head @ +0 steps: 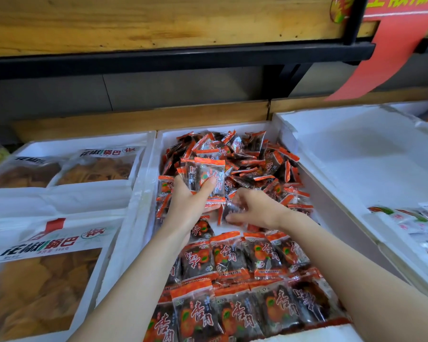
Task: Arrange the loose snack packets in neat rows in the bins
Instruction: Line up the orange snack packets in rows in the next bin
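our left hand [188, 206] grips a packet stack [205, 174]; right hand [257, 208] blurred, grasp unclear; slick stack could slide apart.

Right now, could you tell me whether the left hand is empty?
No, the left hand grips a small stack of snack packets above the middle bin.

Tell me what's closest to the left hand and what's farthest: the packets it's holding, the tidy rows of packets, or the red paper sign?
1. Held packets: gripped by the left hand itself, over the middle bin.
2. Tidy rows: just below the hand, at the near end of the same bin.
3. Red paper sign: hanging high up at the upper right, well beyond the bins.
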A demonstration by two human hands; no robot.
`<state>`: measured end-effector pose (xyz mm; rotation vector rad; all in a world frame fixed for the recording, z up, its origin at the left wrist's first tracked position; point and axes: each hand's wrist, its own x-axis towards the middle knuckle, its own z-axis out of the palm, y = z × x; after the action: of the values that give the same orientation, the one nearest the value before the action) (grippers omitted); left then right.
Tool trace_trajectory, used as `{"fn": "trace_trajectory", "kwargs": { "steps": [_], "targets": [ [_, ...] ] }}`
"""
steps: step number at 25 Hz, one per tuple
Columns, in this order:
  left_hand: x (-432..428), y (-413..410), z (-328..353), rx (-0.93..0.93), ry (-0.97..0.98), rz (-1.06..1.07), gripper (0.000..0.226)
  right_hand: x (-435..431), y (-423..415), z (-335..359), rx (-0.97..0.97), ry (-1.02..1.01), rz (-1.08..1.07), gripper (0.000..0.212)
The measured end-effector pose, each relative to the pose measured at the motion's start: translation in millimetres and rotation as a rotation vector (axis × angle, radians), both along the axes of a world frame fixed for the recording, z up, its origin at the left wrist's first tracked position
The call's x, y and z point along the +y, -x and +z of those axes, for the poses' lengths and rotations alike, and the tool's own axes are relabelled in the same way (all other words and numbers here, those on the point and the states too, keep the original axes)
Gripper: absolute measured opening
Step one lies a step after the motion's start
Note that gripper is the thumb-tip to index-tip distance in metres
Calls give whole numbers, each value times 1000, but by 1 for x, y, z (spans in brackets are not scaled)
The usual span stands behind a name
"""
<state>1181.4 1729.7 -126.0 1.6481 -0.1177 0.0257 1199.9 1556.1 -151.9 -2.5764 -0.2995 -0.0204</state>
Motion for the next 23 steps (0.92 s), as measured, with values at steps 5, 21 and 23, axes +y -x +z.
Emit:
{"fn": "trace_trajectory", "kwargs": {
  "steps": [5, 21, 23],
  "targets": [
    [-2, 9, 0, -22, -5, 26, 84, -6, 17, 39, -235, -360, -183, 20],
    [-39, 40, -9, -53, -210, -130, 86, -74, 109, 10, 165, 108, -552, 38],
    [-40, 42, -10, -41, -206, -158, 87, -72, 110, 10, 137, 165, -560, 38]
  ]
}}
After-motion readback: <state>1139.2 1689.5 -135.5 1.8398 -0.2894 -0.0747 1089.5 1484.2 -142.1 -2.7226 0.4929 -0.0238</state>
